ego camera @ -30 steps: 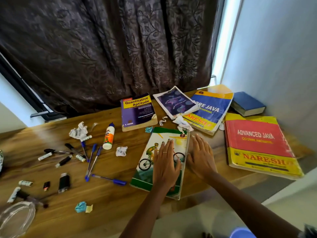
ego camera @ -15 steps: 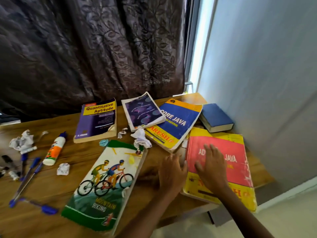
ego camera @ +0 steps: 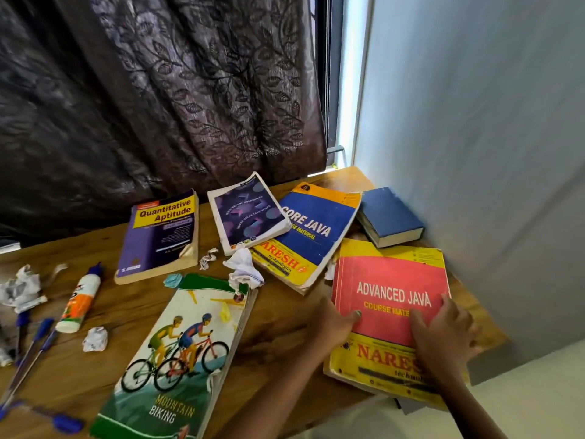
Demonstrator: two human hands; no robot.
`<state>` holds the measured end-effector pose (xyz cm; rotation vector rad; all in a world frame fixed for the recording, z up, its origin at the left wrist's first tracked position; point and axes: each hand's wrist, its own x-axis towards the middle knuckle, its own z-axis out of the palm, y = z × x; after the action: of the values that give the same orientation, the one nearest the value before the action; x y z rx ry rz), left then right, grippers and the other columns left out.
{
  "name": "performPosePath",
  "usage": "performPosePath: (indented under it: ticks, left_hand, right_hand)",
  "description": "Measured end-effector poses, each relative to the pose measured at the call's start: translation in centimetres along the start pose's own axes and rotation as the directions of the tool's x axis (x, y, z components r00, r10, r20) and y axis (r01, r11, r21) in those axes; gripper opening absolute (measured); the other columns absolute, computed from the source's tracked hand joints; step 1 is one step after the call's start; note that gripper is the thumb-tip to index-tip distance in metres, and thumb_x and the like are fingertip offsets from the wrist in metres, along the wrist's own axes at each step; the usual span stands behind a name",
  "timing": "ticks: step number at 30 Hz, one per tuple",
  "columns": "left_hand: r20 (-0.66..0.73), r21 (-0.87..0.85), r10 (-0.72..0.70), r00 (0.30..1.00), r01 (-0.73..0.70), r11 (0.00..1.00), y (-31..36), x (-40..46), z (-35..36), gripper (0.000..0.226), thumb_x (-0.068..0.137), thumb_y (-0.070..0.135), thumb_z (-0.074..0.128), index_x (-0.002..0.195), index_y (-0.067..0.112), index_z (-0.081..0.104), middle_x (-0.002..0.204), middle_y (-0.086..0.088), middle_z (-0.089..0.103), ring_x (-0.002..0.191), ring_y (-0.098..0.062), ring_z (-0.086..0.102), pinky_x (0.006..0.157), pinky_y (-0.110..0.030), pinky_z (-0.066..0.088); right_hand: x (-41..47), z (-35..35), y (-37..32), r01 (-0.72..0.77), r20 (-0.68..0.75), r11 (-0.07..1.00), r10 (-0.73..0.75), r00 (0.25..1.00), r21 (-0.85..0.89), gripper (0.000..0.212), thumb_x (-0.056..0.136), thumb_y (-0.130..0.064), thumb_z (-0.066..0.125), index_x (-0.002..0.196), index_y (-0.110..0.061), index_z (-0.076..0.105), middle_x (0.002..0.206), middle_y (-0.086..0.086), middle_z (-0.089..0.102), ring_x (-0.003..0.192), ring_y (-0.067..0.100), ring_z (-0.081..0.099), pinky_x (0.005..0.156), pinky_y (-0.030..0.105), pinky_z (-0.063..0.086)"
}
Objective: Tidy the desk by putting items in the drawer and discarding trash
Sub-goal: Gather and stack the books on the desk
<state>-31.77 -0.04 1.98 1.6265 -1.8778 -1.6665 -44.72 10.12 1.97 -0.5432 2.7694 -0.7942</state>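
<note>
A red and yellow Advanced Java book [ego camera: 389, 280] lies at the desk's right front corner, jutting over the edge. My left hand [ego camera: 330, 326] grips its left edge, thumb on the cover. My right hand [ego camera: 443, 339] rests flat on the cover's right side, fingers spread. Left of them lies a Mountain Biking book [ego camera: 177, 359]. Crumpled paper [ego camera: 243, 270] sits at that book's top corner, with more scraps [ego camera: 95, 339] to the left. No drawer or bin is in view.
Behind are a Core Java book [ego camera: 313, 229], a purple booklet [ego camera: 247, 213] overlapping it, a Quantitative Aptitude book [ego camera: 161, 236] and a blue book [ego camera: 389, 213] against the wall [ego camera: 474, 153]. A glue bottle [ego camera: 80, 301] and blue pens [ego camera: 31, 353] lie at the left.
Both hands left the Mountain Biking book and moved right onto the Advanced Java book. The view turned right. My left thumb now lies over the book's left edge.
</note>
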Motion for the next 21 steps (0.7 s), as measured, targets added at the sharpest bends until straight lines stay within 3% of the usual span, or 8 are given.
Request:
performPosePath:
  ticks: [4, 8, 11, 14, 16, 18, 21]
  left_hand:
    - [-0.056, -0.096, 0.059, 0.997, -0.064, 0.993, 0.0, -1.2, 0.4, 0.045, 0.089, 0.026, 0.062, 0.129, 0.02, 0.043, 0.124, -0.003, 0.061, 0.107, -0.02, 0.063, 0.09, -0.036, 0.053]
    - [-0.056, -0.194, 0.116, 0.992, -0.125, 0.973, 1.0, -3.3, -0.5, 0.025, 0.092, 0.024, 0.058, 0.115, 0.023, 0.048, 0.115, -0.002, 0.065, 0.097, -0.016, 0.066, 0.084, -0.033, 0.055]
    - [-0.069, -0.2, 0.156, 0.985, -0.167, 0.965, 1.6, -5.4, -1.3, 0.021, 0.093, 0.027, 0.056, 0.113, 0.025, 0.049, 0.11, 0.003, 0.067, 0.093, -0.011, 0.067, 0.083, -0.033, 0.056]
    - [-0.109, -0.211, 0.233, 0.966, -0.252, 0.945, 2.0, -7.4, -1.9, 0.012, 0.092, 0.028, 0.057, 0.103, 0.029, 0.051, 0.104, 0.006, 0.067, 0.09, -0.008, 0.066, 0.084, -0.033, 0.055]
    - [-0.123, -0.234, 0.292, 0.949, -0.313, 0.92, 2.5, -8.5, -2.5, 0.009, 0.091, 0.029, 0.058, 0.097, 0.032, 0.051, 0.102, 0.008, 0.068, 0.09, -0.009, 0.067, 0.084, -0.036, 0.055]
    - [-0.115, -0.275, 0.34, 0.933, -0.359, 0.892, 3.1, -9.3, -3.2, 0.011, 0.09, 0.032, 0.059, 0.096, 0.038, 0.052, 0.102, 0.009, 0.068, 0.09, -0.01, 0.067, 0.084, -0.038, 0.055]
    - [-0.089, -0.307, 0.388, 0.917, -0.396, 0.865, 3.5, -10.2, -4.1, 0.012, 0.084, 0.04, 0.06, 0.092, 0.045, 0.053, 0.098, 0.012, 0.069, 0.09, -0.007, 0.067, 0.084, -0.037, 0.055]
  right_hand:
    - [0.0, -0.4, -0.2, -0.032, 0.039, 0.999, 0.031, 0.999, 0.037, 0.065, 0.083, -0.034, 0.06, 0.138, -0.013, 0.034, 0.139, 0.017, 0.036, 0.129, 0.037, 0.028, 0.104, 0.059, 0.021]
    - [-0.5, -1.1, -0.5, -0.087, 0.048, 0.993, 0.083, 0.995, 0.085, 0.072, 0.076, -0.047, 0.053, 0.138, -0.015, 0.035, 0.141, 0.016, 0.035, 0.13, 0.035, 0.028, 0.105, 0.058, 0.02]
    - [-0.7, -1.6, -0.8, -0.181, 0.091, 0.967, 0.167, 0.982, 0.18, 0.062, 0.081, -0.043, 0.058, 0.136, -0.019, 0.039, 0.141, 0.015, 0.037, 0.129, 0.035, 0.031, 0.105, 0.06, 0.022]
    - [0.0, -1.1, 0.4, -0.264, 0.204, 0.927, 0.213, 0.955, 0.268, 0.07, 0.066, -0.059, 0.057, 0.125, -0.021, 0.05, 0.127, 0.013, 0.053, 0.113, 0.034, 0.051, 0.096, 0.057, 0.04]
    - [-0.1, -1.4, 0.4, -0.3, 0.291, 0.868, 0.192, 0.937, 0.396, 0.066, 0.064, -0.058, 0.056, 0.112, -0.013, 0.058, 0.103, 0.013, 0.065, 0.084, 0.027, 0.062, 0.071, 0.039, 0.053]
    - [-1.3, -2.5, -1.1, -0.336, 0.404, 0.778, 0.116, 0.907, 0.531, 0.038, 0.083, -0.044, 0.056, 0.095, -0.008, 0.061, 0.081, 0.01, 0.065, 0.064, 0.02, 0.057, 0.052, 0.024, 0.044]
    - [-2.0, -2.8, -2.6, -0.533, 0.641, 0.585, 0.028, 0.767, 0.612, 0.032, 0.092, -0.043, 0.047, 0.093, -0.014, 0.062, 0.08, 0.011, 0.07, 0.074, 0.026, 0.064, 0.061, 0.029, 0.045]
